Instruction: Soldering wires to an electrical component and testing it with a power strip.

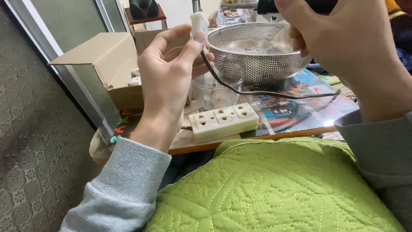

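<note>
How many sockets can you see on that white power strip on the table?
3, in a row along the top of the white power strip: one at its left end, one in the middle, one at its right end. The left hand may hide more.

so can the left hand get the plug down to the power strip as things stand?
Probably yes. The left hand holds the white plug above the power strip, whose sockets face up uncovered. Only the dark cord crosses nearby; the clear cup sits behind.
</note>
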